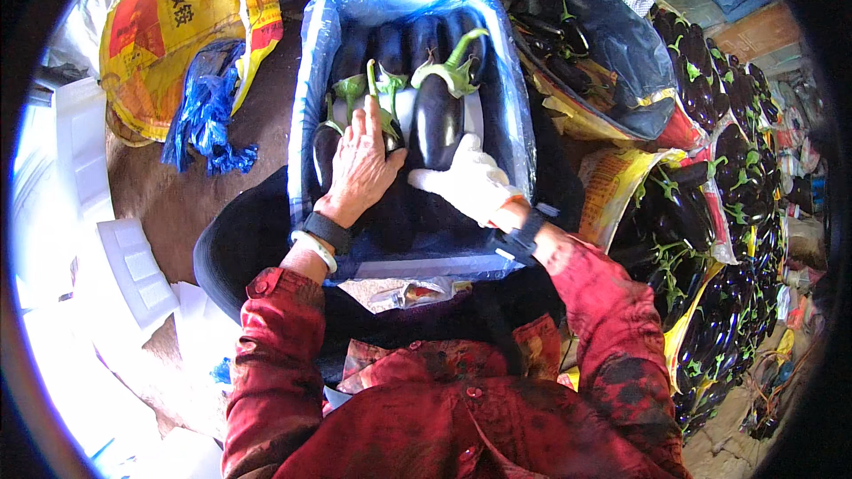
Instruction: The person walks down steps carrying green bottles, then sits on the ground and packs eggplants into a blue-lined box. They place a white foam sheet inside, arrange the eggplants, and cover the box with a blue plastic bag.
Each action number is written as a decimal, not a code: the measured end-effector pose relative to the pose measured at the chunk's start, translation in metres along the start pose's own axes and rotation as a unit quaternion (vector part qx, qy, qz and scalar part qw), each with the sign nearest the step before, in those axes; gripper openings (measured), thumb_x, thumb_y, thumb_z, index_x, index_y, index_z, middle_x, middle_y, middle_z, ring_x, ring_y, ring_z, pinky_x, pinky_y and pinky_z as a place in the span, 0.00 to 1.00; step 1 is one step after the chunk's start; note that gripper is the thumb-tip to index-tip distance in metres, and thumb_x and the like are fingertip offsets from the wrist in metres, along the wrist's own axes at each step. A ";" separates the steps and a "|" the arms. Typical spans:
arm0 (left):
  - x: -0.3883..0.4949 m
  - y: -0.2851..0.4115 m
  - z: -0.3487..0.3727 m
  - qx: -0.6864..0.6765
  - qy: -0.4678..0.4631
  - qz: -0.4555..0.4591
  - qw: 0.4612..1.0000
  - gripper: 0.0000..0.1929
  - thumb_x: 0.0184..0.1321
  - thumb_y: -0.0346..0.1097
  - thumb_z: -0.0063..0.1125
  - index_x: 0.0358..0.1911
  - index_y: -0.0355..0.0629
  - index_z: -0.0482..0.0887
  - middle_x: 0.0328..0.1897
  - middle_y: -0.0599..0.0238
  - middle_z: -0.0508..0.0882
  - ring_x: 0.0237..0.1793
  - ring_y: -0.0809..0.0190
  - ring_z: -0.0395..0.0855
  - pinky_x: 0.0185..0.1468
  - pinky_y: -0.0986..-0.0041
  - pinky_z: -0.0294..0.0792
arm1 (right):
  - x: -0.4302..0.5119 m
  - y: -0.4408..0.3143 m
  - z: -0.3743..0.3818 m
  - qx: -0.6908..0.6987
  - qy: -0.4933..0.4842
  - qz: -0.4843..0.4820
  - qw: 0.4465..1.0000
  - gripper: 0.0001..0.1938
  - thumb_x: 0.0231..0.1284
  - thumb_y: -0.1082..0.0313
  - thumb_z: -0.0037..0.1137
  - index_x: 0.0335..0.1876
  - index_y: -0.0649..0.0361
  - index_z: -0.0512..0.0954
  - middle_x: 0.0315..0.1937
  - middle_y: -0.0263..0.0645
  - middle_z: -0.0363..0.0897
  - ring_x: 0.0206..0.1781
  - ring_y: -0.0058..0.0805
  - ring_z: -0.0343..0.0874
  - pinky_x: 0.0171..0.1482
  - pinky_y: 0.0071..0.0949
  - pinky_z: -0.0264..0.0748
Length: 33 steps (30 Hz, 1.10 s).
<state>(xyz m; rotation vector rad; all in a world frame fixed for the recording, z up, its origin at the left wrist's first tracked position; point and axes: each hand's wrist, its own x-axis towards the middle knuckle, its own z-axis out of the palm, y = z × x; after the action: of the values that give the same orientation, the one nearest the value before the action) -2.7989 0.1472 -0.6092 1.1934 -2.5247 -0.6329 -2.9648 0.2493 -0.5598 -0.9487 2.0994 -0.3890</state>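
A lined crate [309,106] with clear-blue plastic film over its rim stands before me, holding dark purple eggplants. My left hand [363,163], bare, lies flat with its thumb out over eggplants on the left side; its palm hides part of them. Under its outer edge shows one eggplant [325,150]. My right hand [472,179], in a white knit glove, has its thumb and fingers spread around the blunt lower end of a large eggplant [437,123], touching it. That eggplant's green calyx and curved stem [459,60] point away from me. White padding [473,113] shows beneath.
On the right are a black-lined basket [592,33] of eggplants, a yellow sack [606,196] with more, and a long heap of eggplants [725,313]. A yellow sack-lined basket [143,33] with blue plastic strips [210,106] stands at left, near white foam pieces [136,273].
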 end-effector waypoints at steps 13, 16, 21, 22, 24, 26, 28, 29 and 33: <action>0.001 -0.002 0.005 0.005 0.034 0.029 0.999 0.47 0.51 0.37 0.68 0.72 0.31 0.51 0.57 0.41 0.71 0.57 0.39 0.73 0.60 0.53 0.67 | 0.020 0.011 0.009 0.119 0.064 -0.025 0.991 0.41 0.36 0.49 0.79 0.51 0.74 0.71 0.44 0.50 0.81 0.44 0.38 0.83 0.50 0.32 0.78; 0.001 0.000 0.002 -0.003 0.038 0.035 0.999 0.47 0.51 0.36 0.67 0.72 0.31 0.51 0.56 0.41 0.71 0.56 0.38 0.73 0.59 0.53 0.67 | 0.010 0.011 0.009 0.257 0.052 -0.038 0.964 0.41 0.31 0.53 0.80 0.51 0.72 0.72 0.43 0.52 0.83 0.48 0.42 0.83 0.54 0.34 0.77; 0.002 0.001 -0.003 -0.032 -0.028 -0.010 0.999 0.48 0.54 0.40 0.66 0.74 0.30 0.49 0.67 0.35 0.66 0.65 0.35 0.67 0.70 0.54 0.60 | 0.009 0.028 0.001 0.044 -0.043 -0.048 0.997 0.43 0.31 0.52 0.80 0.55 0.70 0.73 0.47 0.55 0.83 0.51 0.47 0.83 0.55 0.36 0.78; 0.002 0.000 -0.003 -0.039 -0.023 -0.004 0.999 0.48 0.54 0.41 0.66 0.74 0.30 0.49 0.66 0.35 0.66 0.65 0.36 0.67 0.70 0.54 0.60 | 0.011 0.027 0.005 -0.005 -0.114 -0.003 0.994 0.43 0.32 0.50 0.80 0.55 0.71 0.73 0.47 0.56 0.82 0.52 0.49 0.83 0.56 0.36 0.77; 0.002 -0.002 -0.001 -0.033 -0.010 -0.002 0.999 0.48 0.54 0.41 0.66 0.74 0.30 0.49 0.66 0.35 0.67 0.66 0.36 0.67 0.70 0.55 0.61 | 0.015 0.022 0.011 -0.056 -0.113 -0.042 0.991 0.43 0.32 0.48 0.81 0.52 0.75 0.75 0.47 0.58 0.82 0.53 0.47 0.83 0.56 0.34 0.77; 0.002 -0.005 0.001 -0.027 0.000 0.008 1.000 0.48 0.55 0.41 0.65 0.74 0.30 0.49 0.65 0.35 0.68 0.66 0.36 0.66 0.69 0.56 0.61 | 0.015 0.017 0.018 -0.045 -0.076 -0.027 0.996 0.42 0.30 0.46 0.81 0.47 0.77 0.77 0.47 0.60 0.81 0.53 0.45 0.83 0.55 0.34 0.77; 0.002 -0.007 0.002 -0.016 0.003 0.004 1.000 0.49 0.55 0.41 0.65 0.74 0.31 0.47 0.69 0.29 0.64 0.67 0.33 0.66 0.71 0.52 0.59 | 0.011 0.014 0.023 0.008 -0.098 -0.041 0.994 0.39 0.32 0.46 0.80 0.44 0.75 0.79 0.46 0.60 0.81 0.52 0.46 0.83 0.54 0.34 0.78; 0.001 -0.008 0.001 -0.027 -0.007 0.002 1.000 0.49 0.54 0.42 0.65 0.74 0.30 0.47 0.68 0.29 0.65 0.67 0.33 0.66 0.71 0.52 0.59 | 0.009 0.014 0.026 -0.034 -0.061 -0.069 0.995 0.38 0.32 0.46 0.80 0.43 0.74 0.79 0.45 0.59 0.82 0.50 0.46 0.84 0.52 0.34 0.78; 0.003 0.001 0.001 -0.012 0.014 0.009 1.000 0.46 0.53 0.34 0.67 0.73 0.30 0.52 0.66 0.37 0.69 0.65 0.36 0.68 0.69 0.57 0.62 | 0.016 0.028 0.026 0.103 -0.096 -0.021 0.990 0.22 0.32 0.58 0.79 0.32 0.64 0.83 0.30 0.49 0.85 0.34 0.38 0.84 0.42 0.35 0.79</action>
<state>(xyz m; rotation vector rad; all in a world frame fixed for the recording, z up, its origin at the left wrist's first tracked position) -2.8016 0.1457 -0.6095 1.1628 -2.4949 -0.6373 -2.9654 0.2571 -0.6005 -0.8729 1.8289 -0.5041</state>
